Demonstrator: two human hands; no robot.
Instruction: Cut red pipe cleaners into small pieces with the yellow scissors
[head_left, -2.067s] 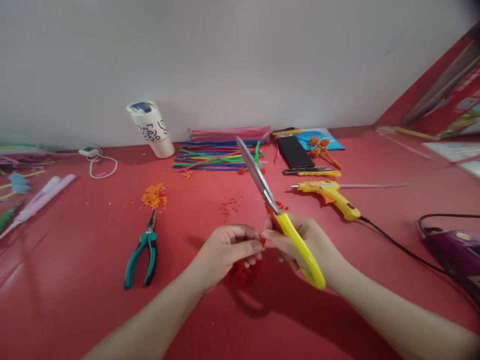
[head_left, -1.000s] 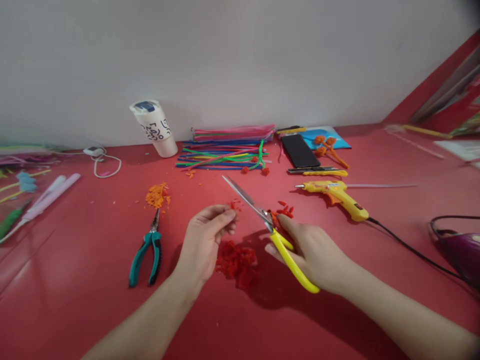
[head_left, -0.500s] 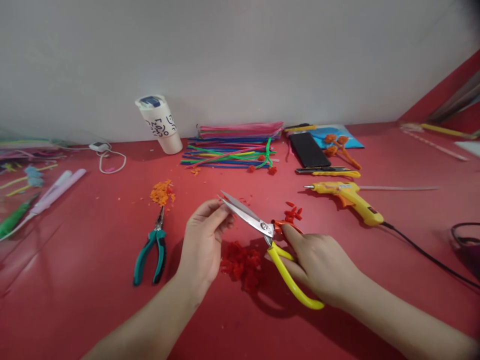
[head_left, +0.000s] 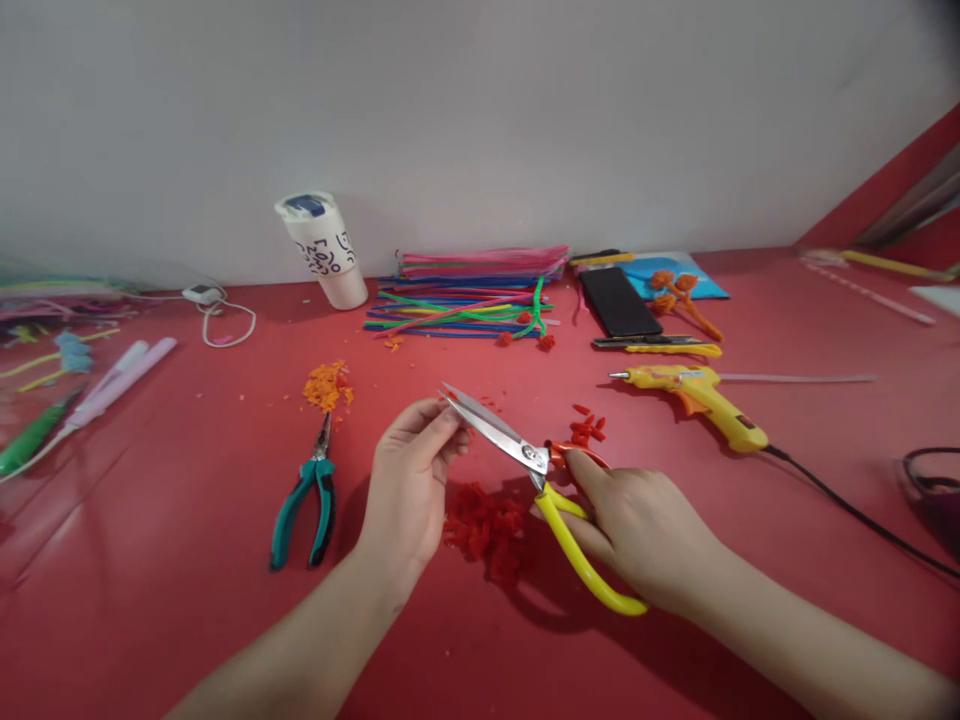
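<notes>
My right hand (head_left: 645,525) grips the yellow and orange handles of a pair of scissors (head_left: 517,455), whose steel blades point up-left, slightly parted. My left hand (head_left: 409,480) has its fingers pinched together at the blade tips; what it pinches is too small to make out. A heap of red fuzzy clippings (head_left: 484,525) lies on the red table (head_left: 465,650) between my hands. More red bits (head_left: 586,428) lie just beyond the scissors' pivot.
Teal-handled pliers (head_left: 307,495) lie left of my left hand, near orange clippings (head_left: 324,385). A yellow glue gun (head_left: 697,395) with a black cord lies to the right. Coloured pipe cleaners (head_left: 465,300), a white cup (head_left: 324,250), a black phone (head_left: 619,300) and orange flowers (head_left: 679,295) line the wall.
The scissors came down from pointing upward to lying low over the table. My left hand moved from the red piece near the handles to the blade tips. The red heap now lies uncovered.
</notes>
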